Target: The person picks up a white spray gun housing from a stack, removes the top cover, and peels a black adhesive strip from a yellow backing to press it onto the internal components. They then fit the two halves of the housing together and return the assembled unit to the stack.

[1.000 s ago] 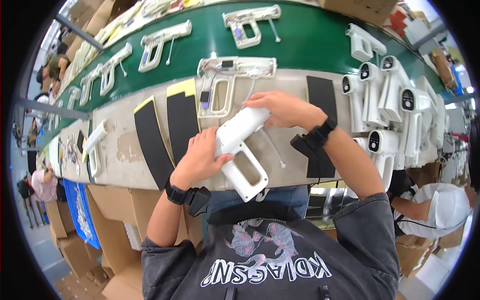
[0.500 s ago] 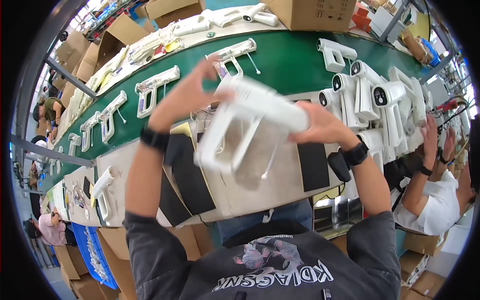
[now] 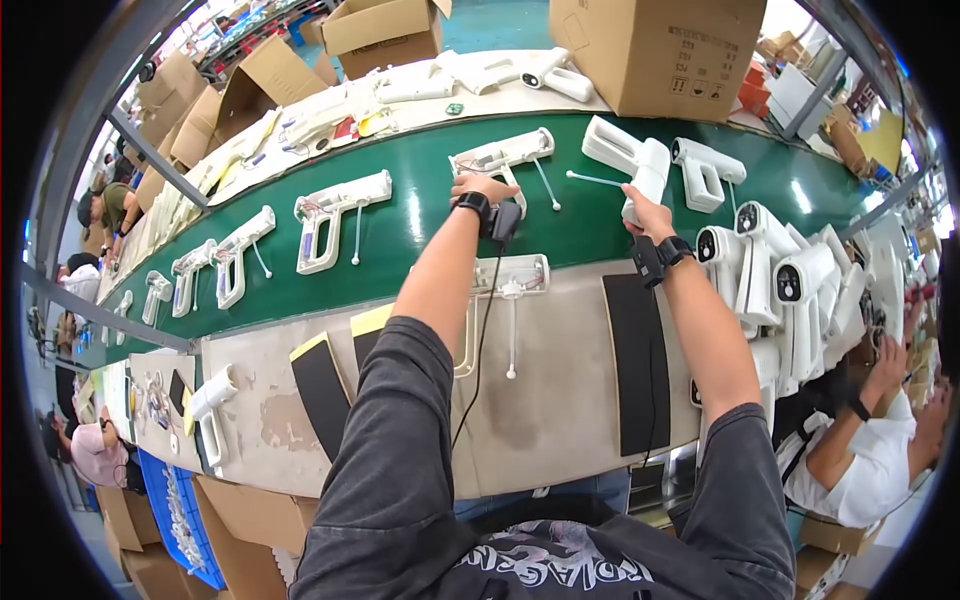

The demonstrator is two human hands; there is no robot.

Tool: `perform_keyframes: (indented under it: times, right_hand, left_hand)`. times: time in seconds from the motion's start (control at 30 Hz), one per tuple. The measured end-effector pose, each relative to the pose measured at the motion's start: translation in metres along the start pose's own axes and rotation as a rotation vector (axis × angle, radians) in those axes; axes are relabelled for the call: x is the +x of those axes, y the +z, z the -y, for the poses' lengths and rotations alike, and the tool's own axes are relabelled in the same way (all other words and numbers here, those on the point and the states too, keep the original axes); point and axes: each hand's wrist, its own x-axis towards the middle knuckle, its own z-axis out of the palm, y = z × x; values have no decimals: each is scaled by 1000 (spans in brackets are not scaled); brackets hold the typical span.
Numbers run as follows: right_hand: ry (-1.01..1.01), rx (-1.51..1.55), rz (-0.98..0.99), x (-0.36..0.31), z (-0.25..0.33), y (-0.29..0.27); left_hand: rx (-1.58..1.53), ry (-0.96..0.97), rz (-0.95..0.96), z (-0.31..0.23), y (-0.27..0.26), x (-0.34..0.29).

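Observation:
On the green belt, my right hand is closed round one end of a closed white gun-shaped device, whose thin white rod points left. My left hand has its fingers closed at the handle of an open white gun-shaped housing with wires and parts showing inside. That housing's rod hangs toward me at its right end. Nearer me, on the worn work surface, lies another open housing, partly covered by my left forearm. Just right of the right-hand device stands a finished-looking white device.
More open housings line the belt to the left. White devices are heaped at the right beside a co-worker. Black foam strips lie on the work surface. A large carton stands beyond the belt.
The white device that both hands held over the work surface is now on the belt in my right hand. My left hand has let it go and reached to an open housing.

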Motion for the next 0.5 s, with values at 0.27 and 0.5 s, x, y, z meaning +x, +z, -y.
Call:
perform_keyframes:
  times: [0.27,0.5]
  right_hand:
    - [-6,-655,-270,3,-6,7]
    - [-504,4,-129,-96,-16,-5]
  left_hand:
    - [-183,174,234,-1,-16,-14]
    - [-554,364,349,19,-54,-55]
